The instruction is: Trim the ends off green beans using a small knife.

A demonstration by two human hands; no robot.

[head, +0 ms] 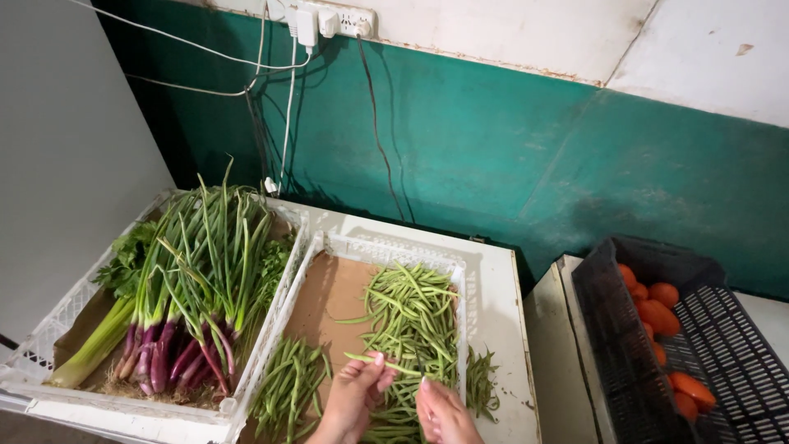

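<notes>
My left hand [355, 396] pinches a single green bean [380, 363] that lies across the fingertips. Close beside it, my right hand [442, 411] has its fingers closed on beans at the edge of the big heap of green beans [411, 316]. Both hands hover over a white plastic crate [386, 249] lined with brown cardboard [329, 300]. The heap fills the crate's right side. A smaller bunch of beans [289, 386] lies at the crate's near left.
Another white crate [49, 329] on the left holds purple-stemmed spring onions [193, 279] and leafy greens. A few beans [481, 382] lie outside on the white counter. A black crate [633, 329] with orange vegetables [657, 316] stands right. Cables hang from a wall socket strip [329, 18].
</notes>
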